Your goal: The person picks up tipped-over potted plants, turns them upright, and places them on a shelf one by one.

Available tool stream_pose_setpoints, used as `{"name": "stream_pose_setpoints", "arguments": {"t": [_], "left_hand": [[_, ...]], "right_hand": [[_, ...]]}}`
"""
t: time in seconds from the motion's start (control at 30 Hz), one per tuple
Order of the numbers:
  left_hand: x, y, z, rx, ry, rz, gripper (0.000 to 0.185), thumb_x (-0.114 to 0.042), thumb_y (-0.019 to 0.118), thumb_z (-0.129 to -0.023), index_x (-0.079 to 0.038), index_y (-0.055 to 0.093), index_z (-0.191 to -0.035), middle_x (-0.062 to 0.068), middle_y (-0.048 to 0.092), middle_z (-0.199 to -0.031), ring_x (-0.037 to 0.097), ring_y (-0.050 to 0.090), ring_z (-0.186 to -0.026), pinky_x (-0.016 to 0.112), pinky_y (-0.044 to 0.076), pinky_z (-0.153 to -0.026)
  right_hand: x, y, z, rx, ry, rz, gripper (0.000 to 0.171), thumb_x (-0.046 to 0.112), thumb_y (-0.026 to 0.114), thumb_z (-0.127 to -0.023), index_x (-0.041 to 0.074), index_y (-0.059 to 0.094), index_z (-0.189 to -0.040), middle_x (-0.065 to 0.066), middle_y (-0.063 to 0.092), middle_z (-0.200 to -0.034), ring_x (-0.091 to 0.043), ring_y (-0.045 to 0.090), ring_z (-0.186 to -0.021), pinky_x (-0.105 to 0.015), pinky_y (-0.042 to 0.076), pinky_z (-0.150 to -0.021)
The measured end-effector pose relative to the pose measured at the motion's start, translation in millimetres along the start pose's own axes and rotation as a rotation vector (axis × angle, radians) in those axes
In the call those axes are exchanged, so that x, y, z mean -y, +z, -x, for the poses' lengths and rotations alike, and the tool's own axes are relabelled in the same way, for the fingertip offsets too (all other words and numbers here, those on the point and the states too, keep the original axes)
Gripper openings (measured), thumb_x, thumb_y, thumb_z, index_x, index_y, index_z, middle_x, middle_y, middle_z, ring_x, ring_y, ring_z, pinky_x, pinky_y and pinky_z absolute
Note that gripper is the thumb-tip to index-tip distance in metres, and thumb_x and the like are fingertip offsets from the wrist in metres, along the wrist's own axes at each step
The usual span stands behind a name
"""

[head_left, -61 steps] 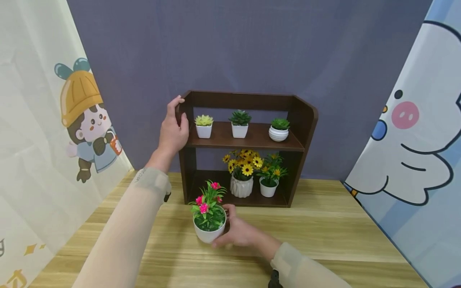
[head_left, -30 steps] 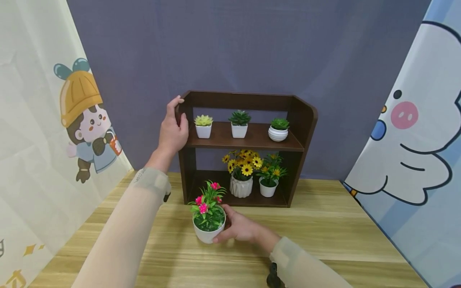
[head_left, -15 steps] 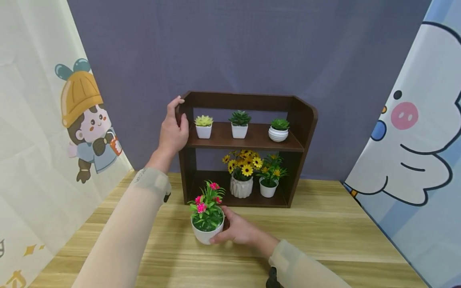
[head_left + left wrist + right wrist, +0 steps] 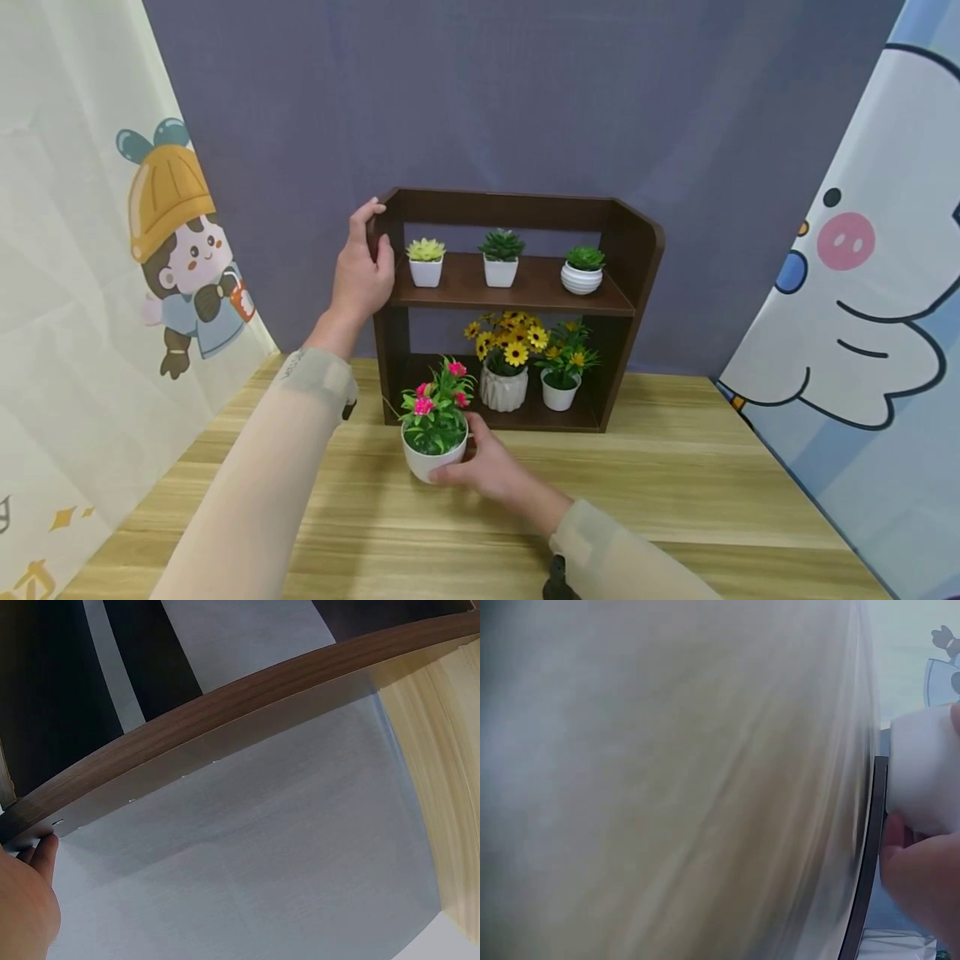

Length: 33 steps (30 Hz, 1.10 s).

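My left hand (image 4: 362, 271) grips the upper left side panel of a dark brown two-tier shelf (image 4: 636, 275), thumb toward the front. In the left wrist view the hand (image 4: 26, 904) is at the panel's edge (image 4: 225, 705). My right hand (image 4: 491, 469) holds a potted plant with pink flowers (image 4: 435, 460) by the right side of its white pot, thumb in front, the other fingers mostly hidden behind. The pot is in front of the shelf's lower left part, tilted slightly. The right wrist view shows the white pot (image 4: 924, 769) at the right edge above the fingers (image 4: 892, 831).
Three small succulents, pale (image 4: 426, 265), dark (image 4: 501, 260) and round-potted (image 4: 582, 272), stand on the upper tier. A yellow-flowered plant (image 4: 504, 385) and a smaller leafy one (image 4: 560, 387) occupy the lower tier's middle and right. Wooden tabletop (image 4: 675, 492) lies in front.
My right hand has moved the pink-flowered plant a little away from me, toward the shelf, its flowers now overlapping the lower tier. The left hand keeps its place on the side panel.
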<state>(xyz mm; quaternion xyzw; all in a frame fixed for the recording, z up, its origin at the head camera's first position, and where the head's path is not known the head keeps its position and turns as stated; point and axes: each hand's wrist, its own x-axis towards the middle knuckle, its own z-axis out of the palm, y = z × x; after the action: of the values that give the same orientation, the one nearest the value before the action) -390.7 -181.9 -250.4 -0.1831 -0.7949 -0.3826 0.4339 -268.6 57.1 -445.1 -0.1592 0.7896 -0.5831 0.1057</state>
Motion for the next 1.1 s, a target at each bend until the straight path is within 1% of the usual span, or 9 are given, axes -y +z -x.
{"name": "stream_pose_setpoints", "arguments": {"t": [0.13,0.27,0.4,0.5,0.63,0.77,0.87,1.1], "left_hand": [[0.0,0.3,-0.3,-0.001,0.003,-0.001,0.044,-0.017,0.045,-0.116,-0.022,0.038,-0.159,0.002,0.040,-0.178,0.026,0.040,-0.058,0.043,0.038,-0.063],[-0.5,-0.1,-0.5,0.003,0.000,0.000,0.044,-0.018,0.045,-0.116,-0.022,0.038,-0.159,0.002,0.040,-0.177,0.025,0.040,-0.057,0.042,0.037,-0.062],[-0.5,-0.4,-1.1,0.003,0.001,0.002,0.044,-0.018,0.045,-0.116,-0.022,0.038,-0.159,0.002,0.041,-0.177,0.025,0.041,-0.059,0.043,0.037,-0.064],[-0.6,-0.5,-1.3,0.007,-0.001,0.000,0.044,-0.018,0.044,-0.116,-0.023,0.038,-0.159,0.003,0.040,-0.178,0.025,0.041,-0.058,0.042,0.038,-0.063],[-0.5,-0.2,-1.3,0.014,0.001,-0.009,0.044,-0.019,0.043,-0.116,-0.024,0.037,-0.160,0.003,0.040,-0.177,0.021,0.039,-0.055,0.041,0.037,-0.059],[-0.4,-1.2,-1.1,0.012,0.001,-0.008,0.044,-0.018,0.043,-0.116,-0.023,0.037,-0.159,0.002,0.040,-0.178,0.022,0.040,-0.056,0.042,0.037,-0.061],[0.3,-1.1,-2.0,0.010,0.002,-0.003,0.044,-0.018,0.044,-0.116,-0.023,0.037,-0.159,0.002,0.040,-0.177,0.023,0.040,-0.057,0.042,0.037,-0.061],[1.0,0.9,-2.8,0.008,0.004,0.003,0.044,-0.018,0.044,-0.116,-0.023,0.038,-0.159,0.004,0.041,-0.177,0.023,0.040,-0.057,0.042,0.037,-0.062]], "right_hand": [[1,3,-7,-0.056,-0.004,-0.006,0.101,0.024,0.098,-0.082,0.008,0.038,-0.162,-0.015,0.063,-0.147,-0.031,0.063,-0.132,-0.052,0.051,-0.113],[1,6,-17,-0.106,-0.024,-0.011,0.097,0.022,0.098,-0.081,0.006,0.041,-0.159,-0.017,0.060,-0.150,-0.033,0.060,-0.137,-0.056,0.046,-0.119],[1,10,-27,-0.147,-0.039,-0.016,0.099,0.020,0.099,-0.080,0.003,0.042,-0.158,-0.019,0.059,-0.153,-0.035,0.058,-0.141,-0.057,0.043,-0.123],[2,14,-35,-0.170,-0.047,-0.024,0.099,0.020,0.099,-0.080,0.001,0.042,-0.158,-0.020,0.057,-0.154,-0.036,0.056,-0.144,-0.057,0.041,-0.125],[3,17,-47,-0.201,-0.057,-0.048,0.097,0.018,0.098,-0.080,-0.001,0.042,-0.157,-0.021,0.057,-0.153,-0.036,0.057,-0.142,-0.056,0.042,-0.123],[6,19,-58,-0.223,-0.062,-0.063,0.097,0.017,0.097,-0.080,-0.001,0.041,-0.157,-0.022,0.057,-0.153,-0.036,0.058,-0.140,-0.056,0.045,-0.121],[7,18,-65,-0.245,-0.052,-0.055,0.098,0.018,0.097,-0.081,-0.001,0.040,-0.158,-0.022,0.056,-0.153,-0.037,0.057,-0.140,-0.056,0.045,-0.121],[6,18,-74,-0.278,-0.041,-0.060,0.098,0.017,0.096,-0.081,-0.001,0.040,-0.160,-0.023,0.056,-0.154,-0.039,0.056,-0.142,-0.057,0.044,-0.122]]}}
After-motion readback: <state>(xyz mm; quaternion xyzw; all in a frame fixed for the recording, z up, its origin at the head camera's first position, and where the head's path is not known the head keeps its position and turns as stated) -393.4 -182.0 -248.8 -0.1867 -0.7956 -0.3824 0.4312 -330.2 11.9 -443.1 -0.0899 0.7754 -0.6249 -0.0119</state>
